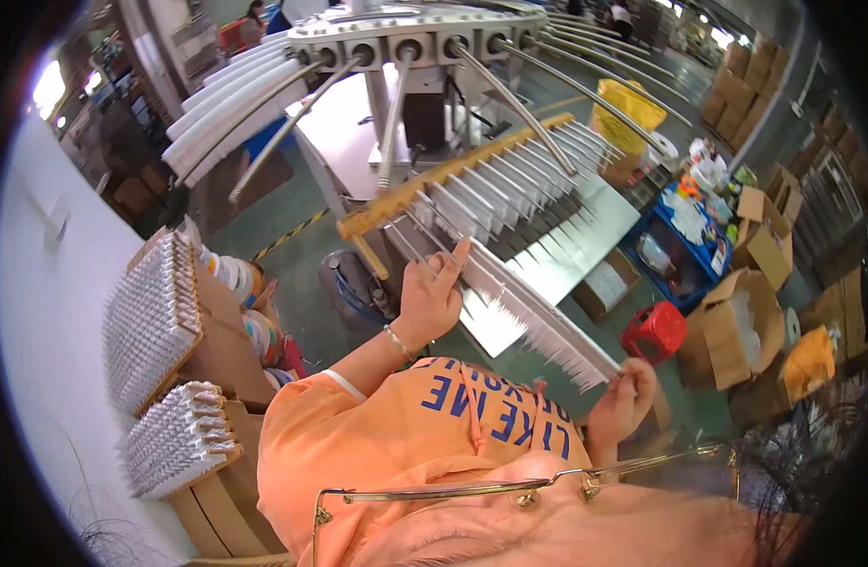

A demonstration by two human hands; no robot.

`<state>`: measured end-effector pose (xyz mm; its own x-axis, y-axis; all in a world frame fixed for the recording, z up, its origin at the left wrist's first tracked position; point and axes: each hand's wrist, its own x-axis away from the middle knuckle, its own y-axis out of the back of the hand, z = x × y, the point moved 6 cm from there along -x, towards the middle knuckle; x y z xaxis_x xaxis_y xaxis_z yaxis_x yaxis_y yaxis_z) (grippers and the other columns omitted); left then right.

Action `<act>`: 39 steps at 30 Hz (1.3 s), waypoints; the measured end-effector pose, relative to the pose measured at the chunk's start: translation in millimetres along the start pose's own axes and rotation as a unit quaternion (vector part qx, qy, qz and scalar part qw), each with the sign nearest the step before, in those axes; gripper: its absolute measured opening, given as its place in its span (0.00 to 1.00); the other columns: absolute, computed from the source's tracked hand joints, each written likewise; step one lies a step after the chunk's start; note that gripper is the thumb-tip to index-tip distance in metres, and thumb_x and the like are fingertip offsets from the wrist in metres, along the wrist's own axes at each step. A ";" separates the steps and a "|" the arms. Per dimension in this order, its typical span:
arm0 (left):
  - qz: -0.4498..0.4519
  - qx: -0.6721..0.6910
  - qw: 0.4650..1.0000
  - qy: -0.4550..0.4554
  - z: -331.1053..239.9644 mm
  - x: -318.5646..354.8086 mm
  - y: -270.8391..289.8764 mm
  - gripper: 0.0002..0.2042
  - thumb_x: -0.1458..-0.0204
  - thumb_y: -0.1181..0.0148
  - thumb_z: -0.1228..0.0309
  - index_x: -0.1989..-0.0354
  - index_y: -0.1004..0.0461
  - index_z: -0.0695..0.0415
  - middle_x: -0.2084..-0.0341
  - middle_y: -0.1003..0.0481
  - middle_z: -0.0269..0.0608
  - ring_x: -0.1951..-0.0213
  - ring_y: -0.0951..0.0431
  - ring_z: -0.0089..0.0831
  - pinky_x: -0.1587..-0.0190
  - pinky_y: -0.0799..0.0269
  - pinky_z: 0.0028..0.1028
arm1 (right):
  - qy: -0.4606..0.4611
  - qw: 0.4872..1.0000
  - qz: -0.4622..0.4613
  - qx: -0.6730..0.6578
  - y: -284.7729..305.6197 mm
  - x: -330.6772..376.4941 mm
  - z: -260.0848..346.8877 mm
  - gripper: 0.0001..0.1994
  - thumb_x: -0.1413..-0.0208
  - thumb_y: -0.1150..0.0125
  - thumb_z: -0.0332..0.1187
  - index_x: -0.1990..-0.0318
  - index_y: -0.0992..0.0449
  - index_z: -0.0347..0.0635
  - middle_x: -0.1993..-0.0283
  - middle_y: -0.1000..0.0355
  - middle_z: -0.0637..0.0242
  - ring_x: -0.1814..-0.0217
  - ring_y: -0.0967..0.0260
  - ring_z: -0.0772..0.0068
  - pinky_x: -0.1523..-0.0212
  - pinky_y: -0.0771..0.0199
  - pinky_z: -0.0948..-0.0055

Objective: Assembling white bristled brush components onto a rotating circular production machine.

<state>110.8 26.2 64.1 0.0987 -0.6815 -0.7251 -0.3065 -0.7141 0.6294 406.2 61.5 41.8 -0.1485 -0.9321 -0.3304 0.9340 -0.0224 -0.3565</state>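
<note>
A long strip brush (547,317) with a straight, pale metal-looking back and white bristles slants across in front of my body. My left hand (430,300) is closed at its upper left end, with the index finger extended along it. My right hand (626,397) pinches the lower right end between thumb and fingers. The bristles hang toward my shirt. Just beyond my left hand is a wooden bar rack (453,180) with a row of thin metal rods and white pieces between them. Some rod ends come close to my left fingers.
A machine with a round head (410,45) and radiating metal rods stands ahead. Below the rack is a shiny metal tabletop (571,241). On the left, boxes bear stacked white bristled pieces (150,321). A red stool (653,333), blue crate (675,255) and open cartons (736,326) stand right.
</note>
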 end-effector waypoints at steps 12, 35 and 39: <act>0.085 0.585 0.794 0.140 -43.5 -18.9 2.8 0.19 0.45 0.60 0.78 0.44 0.44 0.59 0.72 0.36 0.30 0.81 0.45 0.11 0.81 0.50 0.12 | 0.036 0.976 -0.037 -0.213 71.3 -17.9 6.1 0.09 0.52 0.59 0.18 0.64 0.32 0.31 0.71 0.38 0.63 0.75 0.46 0.79 0.70 0.44 0.78; 0.119 0.496 0.831 -0.223 -23.9 -31.7 88.5 0.12 0.52 0.54 0.82 0.58 0.31 0.63 0.79 0.32 0.41 0.77 0.32 0.36 0.74 0.37 0.29 | 0.237 0.951 -0.195 0.043 -19.3 5.1 73.3 0.10 0.49 0.58 0.35 0.77 0.44 0.41 0.80 0.51 0.68 0.79 0.55 0.77 0.79 0.55 0.78; 0.111 0.529 0.793 -0.281 47.8 -33.5 120.3 0.11 0.52 0.53 0.81 0.60 0.30 0.62 0.77 0.30 0.43 0.76 0.31 0.37 0.73 0.37 0.30 | 0.325 0.933 -0.149 -0.030 -74.4 52.6 67.7 0.09 0.52 0.56 0.33 0.78 0.45 0.40 0.81 0.53 0.70 0.80 0.56 0.76 0.79 0.57 0.76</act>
<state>25.3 -29.2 150.7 -0.4157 -0.3797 -0.8265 -0.9092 0.1493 0.3887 350.8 -10.3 110.0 -0.5825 -0.4713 -0.6622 0.8029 -0.2068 -0.5590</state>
